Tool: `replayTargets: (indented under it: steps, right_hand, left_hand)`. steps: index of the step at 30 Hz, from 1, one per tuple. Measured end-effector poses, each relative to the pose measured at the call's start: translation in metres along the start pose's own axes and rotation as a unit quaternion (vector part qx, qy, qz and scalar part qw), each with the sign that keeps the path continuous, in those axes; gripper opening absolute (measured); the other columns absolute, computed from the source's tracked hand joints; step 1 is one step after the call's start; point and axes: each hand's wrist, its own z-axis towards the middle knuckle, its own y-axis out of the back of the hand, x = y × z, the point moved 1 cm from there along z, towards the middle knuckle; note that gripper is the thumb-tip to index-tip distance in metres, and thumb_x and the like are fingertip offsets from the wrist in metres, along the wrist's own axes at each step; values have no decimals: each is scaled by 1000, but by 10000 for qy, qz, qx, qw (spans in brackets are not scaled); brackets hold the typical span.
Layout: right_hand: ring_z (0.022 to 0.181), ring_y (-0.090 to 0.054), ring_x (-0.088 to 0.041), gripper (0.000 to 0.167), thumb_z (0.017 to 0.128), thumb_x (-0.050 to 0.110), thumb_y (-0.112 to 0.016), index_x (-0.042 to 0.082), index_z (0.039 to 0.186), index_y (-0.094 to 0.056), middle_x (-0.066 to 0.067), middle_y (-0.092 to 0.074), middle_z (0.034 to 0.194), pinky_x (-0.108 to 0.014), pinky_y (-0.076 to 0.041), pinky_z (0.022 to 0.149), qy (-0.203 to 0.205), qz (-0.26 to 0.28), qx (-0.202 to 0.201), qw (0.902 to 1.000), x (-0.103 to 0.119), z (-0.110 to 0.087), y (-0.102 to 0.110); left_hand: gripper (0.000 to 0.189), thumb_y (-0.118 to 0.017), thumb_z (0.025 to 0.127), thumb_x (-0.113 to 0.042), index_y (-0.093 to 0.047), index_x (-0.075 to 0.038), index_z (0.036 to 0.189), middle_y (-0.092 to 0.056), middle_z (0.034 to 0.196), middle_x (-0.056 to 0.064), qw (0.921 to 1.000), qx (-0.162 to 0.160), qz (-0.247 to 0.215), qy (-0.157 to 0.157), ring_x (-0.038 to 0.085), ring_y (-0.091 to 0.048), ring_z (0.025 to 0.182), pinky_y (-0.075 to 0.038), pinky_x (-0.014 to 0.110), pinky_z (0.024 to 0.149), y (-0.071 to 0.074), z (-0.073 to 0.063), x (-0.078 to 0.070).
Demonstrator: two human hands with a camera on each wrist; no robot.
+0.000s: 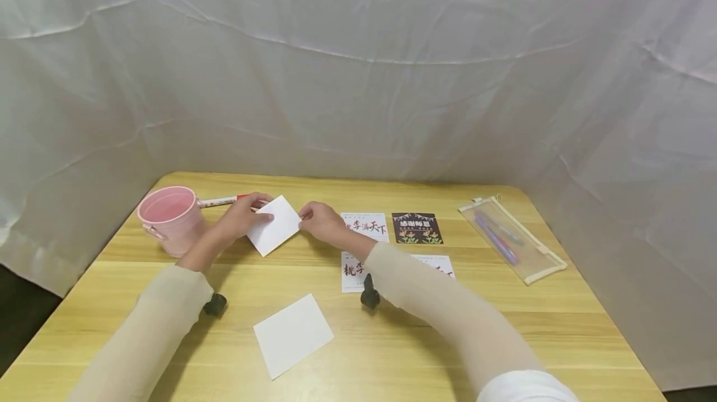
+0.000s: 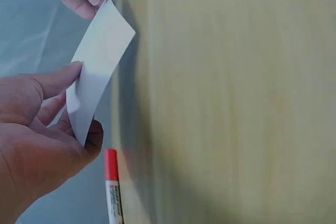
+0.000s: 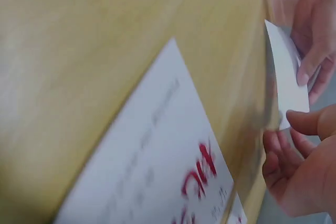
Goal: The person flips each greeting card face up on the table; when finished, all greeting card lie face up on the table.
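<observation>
My left hand (image 1: 244, 220) holds a plain white card (image 1: 276, 225) above the table, its thumb on the face turned up and its fingers behind. The card bends slightly in the left wrist view. At the card's right corner, my right hand (image 1: 327, 223) pinches the edge, its thumb (image 3: 299, 123) on top and its fingers underneath. Another blank white card (image 1: 294, 336) lies nearer the front of the table. Beside my right forearm are white cards with red characters (image 1: 364, 218) and one dark card with flowers (image 1: 417, 228); the sleeve covers part of the lower ones.
A pink bucket (image 1: 173, 218) stands at the left, close to my left wrist. Behind it lies a red-capped marker (image 1: 218, 201). At the right is a see-through zip pouch (image 1: 532, 259) with pens inside. Pale curtains (image 1: 358, 103) surround the wooden table (image 1: 504, 327).
</observation>
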Motion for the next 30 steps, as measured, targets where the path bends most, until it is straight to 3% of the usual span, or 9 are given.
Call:
replayTargets:
  steps: [5,9,13,20,24,27,30]
  right_hand:
    - [94,-69,-33,25,91,3,-69,3,116,-66,-10,-69,101,-40,-60,82,345,1225,174,9917,-5,-10,22]
    - [99,-67,-41,26,93,3,-67,3,119,-65,-14,-69,104,-49,-57,89,654,1519,295,9858,-10,-26,41]
    - [98,-66,-44,28,94,6,-67,6,122,-64,-12,-68,106,-53,-56,87,812,1574,393,9834,-19,-45,57]
    - [92,-69,-22,30,92,12,-70,11,122,-67,-8,-68,111,-36,-60,83,869,1313,439,9866,-38,-83,79]
    - [90,-68,-20,31,92,16,-71,13,122,-69,-7,-69,111,-41,-59,81,1116,940,403,9885,-51,-101,90]
    - [88,-69,-24,29,94,19,-70,16,123,-69,-5,-70,110,-47,-58,80,1164,784,437,9891,-60,-112,97]
    - [90,-69,-22,29,94,22,-70,19,124,-69,-2,-70,110,-44,-58,80,1189,623,502,9897,-64,-123,101]
  left_hand:
    - [46,-67,96,-11,-52,1,138,-58,129,30,9990,43,-431,-140,38,-58,111,-53,26,74,-6,-3,-15]
    - [47,-69,96,-13,-52,-2,139,-58,129,26,9981,172,-577,-122,36,-58,110,-53,26,76,-14,-4,-29]
    - [48,-69,96,-14,-52,-6,140,-57,129,23,9971,320,-679,-89,33,-58,108,-55,29,76,-27,-8,-42]
    - [45,-69,95,-11,-55,-11,138,-58,123,16,9944,509,-913,-125,28,-58,102,-56,31,74,-52,-21,-66]
    - [44,-69,94,-9,-57,-12,136,-58,121,15,9930,607,-984,-253,27,-59,98,-56,31,73,-67,-25,-80]
    - [43,-70,93,-8,-58,-12,135,-59,122,15,9927,688,-926,-352,26,-60,97,-57,31,71,-76,-26,-88]
    - [42,-70,93,-8,-59,-12,134,-60,123,16,9921,772,-894,-427,26,-60,95,-57,31,70,-82,-27,-93]
